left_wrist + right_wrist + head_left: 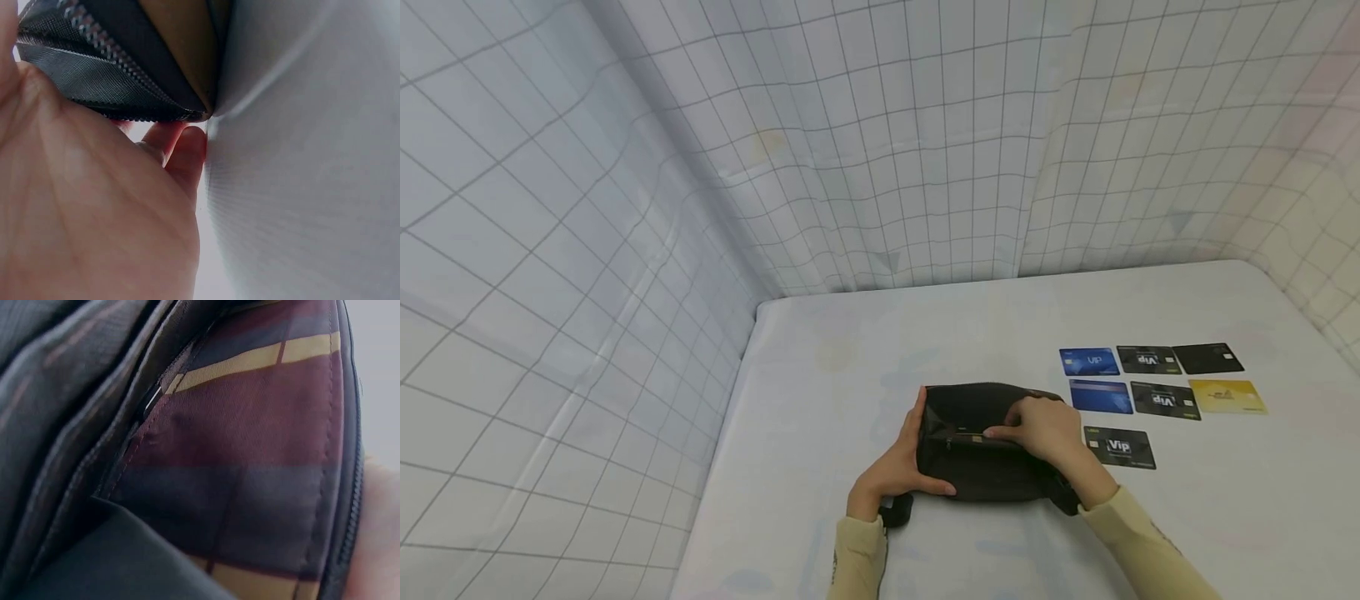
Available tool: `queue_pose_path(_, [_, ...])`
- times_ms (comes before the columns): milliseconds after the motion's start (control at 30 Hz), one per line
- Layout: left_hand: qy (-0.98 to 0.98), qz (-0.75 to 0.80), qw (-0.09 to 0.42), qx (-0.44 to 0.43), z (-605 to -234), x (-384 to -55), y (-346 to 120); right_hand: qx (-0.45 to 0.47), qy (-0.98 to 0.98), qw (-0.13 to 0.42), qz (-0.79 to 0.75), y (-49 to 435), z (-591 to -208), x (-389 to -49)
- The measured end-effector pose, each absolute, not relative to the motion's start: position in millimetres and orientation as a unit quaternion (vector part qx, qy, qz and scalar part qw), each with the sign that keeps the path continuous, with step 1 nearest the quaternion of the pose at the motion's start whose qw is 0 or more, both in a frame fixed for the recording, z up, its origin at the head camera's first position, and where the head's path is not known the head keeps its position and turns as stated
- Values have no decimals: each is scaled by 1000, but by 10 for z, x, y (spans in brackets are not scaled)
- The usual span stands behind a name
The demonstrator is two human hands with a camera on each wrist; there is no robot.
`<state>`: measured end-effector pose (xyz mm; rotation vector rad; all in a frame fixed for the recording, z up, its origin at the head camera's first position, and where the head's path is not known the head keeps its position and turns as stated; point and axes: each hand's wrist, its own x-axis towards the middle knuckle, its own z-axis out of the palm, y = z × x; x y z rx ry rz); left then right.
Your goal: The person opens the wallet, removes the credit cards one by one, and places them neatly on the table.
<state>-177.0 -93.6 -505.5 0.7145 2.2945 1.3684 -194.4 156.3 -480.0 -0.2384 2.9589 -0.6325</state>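
Observation:
A black zip-around wallet (985, 483) lies spread on the table, its zip teeth and dark leather also showing in the left wrist view. My left hand (891, 467) holds its left end, thumb over the near panel and fingers along the far side. Over the wallet's middle is my right hand (1043, 427), fingers bent and thumb at the edge of a bank card (976, 438) that shows in a slot. Most of that card is hidden. The right wrist view shows stacked dark slots beside a striped maroon lining (250, 419).
Several cards lie to the wallet's right, among them a blue one (1090, 362), a yellow one (1228, 397) and a black Vip card (1120, 447) closest to my right wrist. White gridded cloth (880, 167) walls the table at the back and left.

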Motion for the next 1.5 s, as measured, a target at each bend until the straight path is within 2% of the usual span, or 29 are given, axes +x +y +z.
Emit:
queue_pose_path(633, [816, 486, 174, 262, -5074, -1756, -913, -62, 972, -39, -225, 1519, -4937, -1957])
queue_pose_path(933, [816, 487, 171, 262, -5086, -1754, -925, -106, 957, -116, -242, 1550, -4990, -1969])
queue_pose_path(1167, [815, 492, 163, 260, -5136, -1763, -927, -113, 952, -103, -266, 1599, -4982, -1979])
queue_pose_path(1300, [818, 490, 149, 263, -5339, -1834, -947, -117, 949, -95, -278, 1626, -4976, -1980])
queue_pose_path(1500, [814, 491, 169, 261, -5170, -1797, -942, -116, 939, -93, -312, 1670, -4993, -1977])
